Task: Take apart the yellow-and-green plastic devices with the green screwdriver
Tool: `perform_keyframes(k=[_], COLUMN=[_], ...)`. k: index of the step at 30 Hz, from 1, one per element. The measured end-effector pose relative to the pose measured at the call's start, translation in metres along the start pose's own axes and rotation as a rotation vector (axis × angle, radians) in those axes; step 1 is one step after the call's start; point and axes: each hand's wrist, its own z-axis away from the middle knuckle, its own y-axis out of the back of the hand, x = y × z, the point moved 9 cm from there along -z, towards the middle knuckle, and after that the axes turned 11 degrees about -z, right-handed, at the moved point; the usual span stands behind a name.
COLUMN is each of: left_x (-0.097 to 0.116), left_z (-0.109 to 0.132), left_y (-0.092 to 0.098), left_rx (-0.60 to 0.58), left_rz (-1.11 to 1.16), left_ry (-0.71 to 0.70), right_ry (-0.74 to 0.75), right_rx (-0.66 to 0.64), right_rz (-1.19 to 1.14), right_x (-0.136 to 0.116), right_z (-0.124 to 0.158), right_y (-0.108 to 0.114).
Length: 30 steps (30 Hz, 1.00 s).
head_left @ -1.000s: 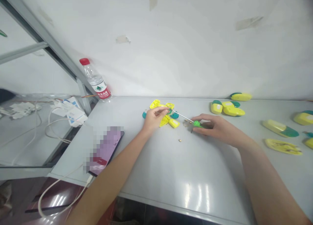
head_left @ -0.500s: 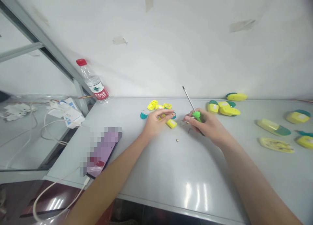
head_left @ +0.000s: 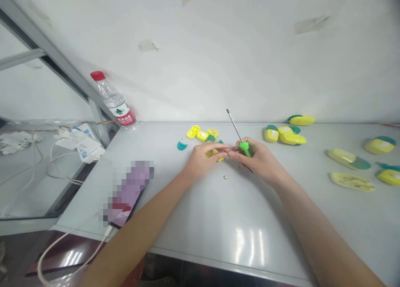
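My right hand (head_left: 261, 158) is closed around a screwdriver (head_left: 244, 148) with a green handle, its metal shaft pointing up and away to the left. My left hand (head_left: 201, 160) is closed in a pinch at the fingertips. Both sets of fingertips meet over the table around a small orange-brown piece (head_left: 227, 152), too small to name. Beyond my left hand lie an open yellow shell (head_left: 193, 131), a yellow and green casing (head_left: 203, 136) and a teal cap piece (head_left: 181, 145). A tiny metallic part (head_left: 225, 177) rests on the tabletop nearer me.
Several yellow and green casings (head_left: 292, 139) lie at the right, with an open pale yellow shell (head_left: 351, 181) among them. On the left are a phone (head_left: 133, 193) with a white cable, a water bottle (head_left: 120, 107) against the wall, and a white box (head_left: 90, 147).
My hands have come together; they were apart half a second ago. The screwdriver moved slightly left with my right hand. The whole view has shifted a little.
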Motion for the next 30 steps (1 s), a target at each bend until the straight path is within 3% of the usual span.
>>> perform_keyframes(k=[18, 30], left_x=[0.005, 0.014], left_z=[0.002, 0.003], left_y=[-0.001, -0.003], left_rx=[0.003, 0.02], left_rz=[-0.042, -0.158], left_ry=[-0.057, -0.249], right_ry=[-0.091, -0.088], right_rx=[0.006, -0.051], right_rz=[-0.012, -0.029], right_x=[-0.004, 0.001], right_z=[0.005, 0.004], right_y=[-0.002, 0.001])
